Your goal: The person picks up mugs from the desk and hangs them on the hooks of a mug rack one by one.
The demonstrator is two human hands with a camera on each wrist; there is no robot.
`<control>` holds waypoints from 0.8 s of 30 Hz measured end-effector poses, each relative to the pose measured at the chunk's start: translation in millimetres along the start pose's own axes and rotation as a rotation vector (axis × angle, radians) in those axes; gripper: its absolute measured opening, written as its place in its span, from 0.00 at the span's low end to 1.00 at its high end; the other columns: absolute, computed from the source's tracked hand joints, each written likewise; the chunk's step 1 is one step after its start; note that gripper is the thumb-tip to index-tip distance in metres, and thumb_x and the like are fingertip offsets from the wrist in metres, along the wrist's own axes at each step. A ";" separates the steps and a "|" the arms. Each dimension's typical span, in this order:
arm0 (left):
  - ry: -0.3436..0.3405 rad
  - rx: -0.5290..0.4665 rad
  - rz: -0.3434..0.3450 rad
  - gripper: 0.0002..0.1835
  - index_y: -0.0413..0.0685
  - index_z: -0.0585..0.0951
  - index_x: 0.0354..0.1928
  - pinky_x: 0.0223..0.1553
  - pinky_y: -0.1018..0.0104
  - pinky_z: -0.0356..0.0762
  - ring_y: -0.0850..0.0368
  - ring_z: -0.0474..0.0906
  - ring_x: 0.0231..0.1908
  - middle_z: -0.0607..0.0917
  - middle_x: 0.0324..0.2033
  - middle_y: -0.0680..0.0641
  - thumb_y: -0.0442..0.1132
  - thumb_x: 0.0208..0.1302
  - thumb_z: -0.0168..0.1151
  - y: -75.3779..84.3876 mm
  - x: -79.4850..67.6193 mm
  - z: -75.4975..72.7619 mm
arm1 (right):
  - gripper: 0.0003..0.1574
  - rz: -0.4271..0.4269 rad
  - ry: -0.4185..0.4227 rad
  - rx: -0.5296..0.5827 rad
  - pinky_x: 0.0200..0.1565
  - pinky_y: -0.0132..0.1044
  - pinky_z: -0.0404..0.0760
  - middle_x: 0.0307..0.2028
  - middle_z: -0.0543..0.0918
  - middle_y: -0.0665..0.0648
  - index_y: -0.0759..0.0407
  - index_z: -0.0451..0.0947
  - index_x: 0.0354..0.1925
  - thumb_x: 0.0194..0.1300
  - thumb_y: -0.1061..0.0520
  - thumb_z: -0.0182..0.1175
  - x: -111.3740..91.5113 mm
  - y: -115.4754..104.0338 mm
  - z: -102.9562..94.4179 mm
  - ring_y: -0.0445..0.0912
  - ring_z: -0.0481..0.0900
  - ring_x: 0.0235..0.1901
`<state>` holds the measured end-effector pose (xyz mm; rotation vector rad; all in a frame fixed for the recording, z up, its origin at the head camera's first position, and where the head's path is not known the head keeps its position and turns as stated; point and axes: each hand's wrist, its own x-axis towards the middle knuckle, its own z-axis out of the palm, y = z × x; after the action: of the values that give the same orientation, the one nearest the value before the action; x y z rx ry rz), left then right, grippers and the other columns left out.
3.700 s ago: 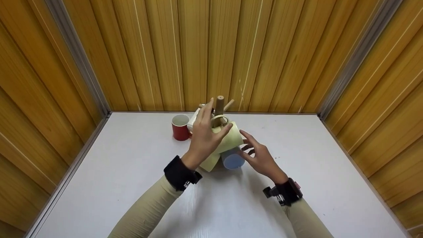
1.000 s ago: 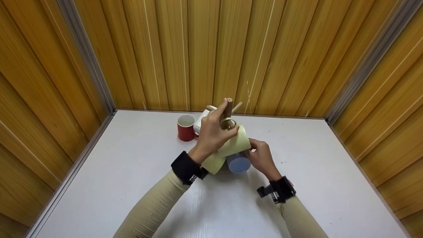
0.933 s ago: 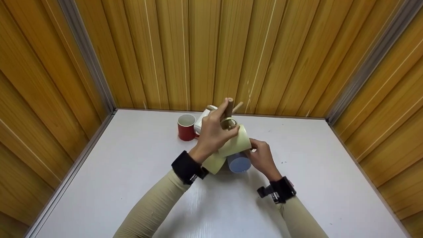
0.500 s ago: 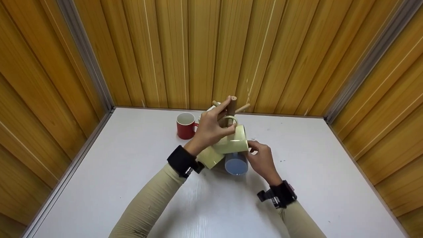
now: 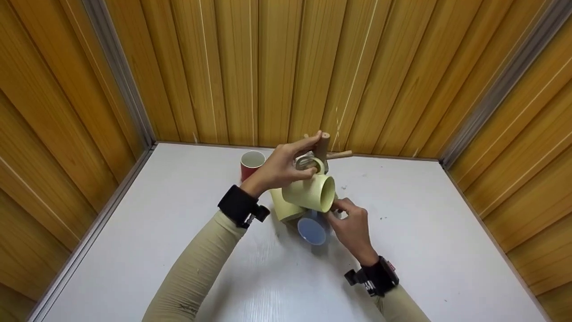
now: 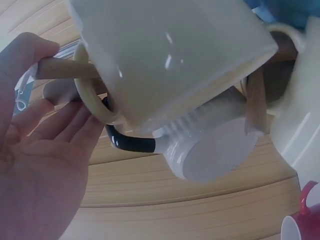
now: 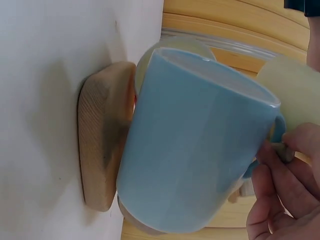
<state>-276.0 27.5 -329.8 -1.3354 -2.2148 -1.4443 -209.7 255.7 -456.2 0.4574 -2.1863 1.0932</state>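
Note:
A wooden mug tree [image 5: 322, 147] stands tilted slightly, hung with mugs. At its top, my left hand [image 5: 286, 167] grips the post and the peg beside it between thumb and fingers. From that peg hangs the upper pale yellow mug [image 5: 304, 192] by its handle, mouth to the right. My right hand [image 5: 353, 226] pinches the tip of a lower peg [image 7: 286, 152], which passes through the handle of a blue mug [image 7: 190, 140]. A second pale yellow mug [image 5: 283, 208] hangs lower left. The left wrist view shows a white mug [image 6: 215, 145] with a black handle, mostly hidden from the head view.
A red mug [image 5: 249, 170] with a white inside stands upright behind my left forearm. The tree's wooden base [image 7: 100, 135] sits on the white table [image 5: 134, 232]. Wood-patterned walls [image 5: 268, 67] enclose the back and both sides.
My right hand has closed from loosely spread fingers to a pinch. The mug tree has turned clockwise seen from above: the blue mug swung left and nearer, the back peg swung right.

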 end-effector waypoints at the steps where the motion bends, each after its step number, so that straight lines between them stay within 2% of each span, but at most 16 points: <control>1: -0.023 0.001 -0.001 0.42 0.40 0.62 0.77 0.73 0.65 0.60 0.52 0.67 0.71 0.70 0.72 0.43 0.28 0.62 0.68 1.3 0.6 -1.7 | 0.06 -0.005 0.007 -0.001 0.33 0.45 0.82 0.26 0.85 0.48 0.60 0.89 0.34 0.54 0.67 0.73 -1.1 -1.8 0.1 0.43 0.81 0.30; 6: -0.135 -0.027 -0.011 0.42 0.40 0.58 0.79 0.74 0.65 0.57 0.52 0.61 0.74 0.65 0.75 0.43 0.25 0.65 0.65 9.9 3.2 -10.3 | 0.05 -0.034 0.033 -0.030 0.32 0.42 0.83 0.25 0.84 0.48 0.58 0.87 0.29 0.53 0.66 0.73 -5.5 -10.2 2.2 0.43 0.82 0.28; 11: -0.188 -0.049 -0.028 0.42 0.41 0.57 0.79 0.75 0.64 0.55 0.53 0.58 0.76 0.62 0.76 0.44 0.24 0.66 0.63 12.8 3.9 -14.5 | 0.05 -0.061 0.054 -0.060 0.30 0.42 0.82 0.26 0.85 0.50 0.58 0.87 0.28 0.53 0.66 0.73 -9.3 -16.7 5.8 0.44 0.82 0.27; 15: -0.182 -0.043 -0.023 0.42 0.42 0.57 0.79 0.74 0.64 0.56 0.53 0.61 0.75 0.63 0.76 0.44 0.23 0.66 0.61 11.6 2.1 -16.3 | 0.03 -0.077 0.038 -0.085 0.30 0.40 0.84 0.27 0.86 0.53 0.60 0.88 0.30 0.55 0.66 0.73 -11.1 -21.4 9.8 0.44 0.83 0.27; 20: -0.125 0.020 -0.004 0.40 0.43 0.61 0.78 0.72 0.61 0.63 0.53 0.66 0.72 0.69 0.73 0.44 0.22 0.65 0.59 10.1 -1.2 -18.0 | 0.05 -0.115 -0.005 -0.107 0.30 0.41 0.84 0.30 0.85 0.57 0.64 0.88 0.36 0.59 0.68 0.71 -11.7 -29.1 16.8 0.46 0.83 0.29; 24: -0.080 0.076 -0.015 0.40 0.45 0.63 0.78 0.70 0.55 0.68 0.53 0.69 0.70 0.72 0.71 0.44 0.20 0.64 0.57 8.3 -2.8 -17.9 | 0.05 -0.143 -0.010 -0.114 0.30 0.41 0.83 0.30 0.85 0.58 0.64 0.88 0.38 0.61 0.69 0.70 -10.5 -34.9 23.4 0.47 0.83 0.29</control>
<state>-273.6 12.5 -316.9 -1.3782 -2.3089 -1.3199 -191.7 216.4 -453.6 0.5597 -2.1746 0.8869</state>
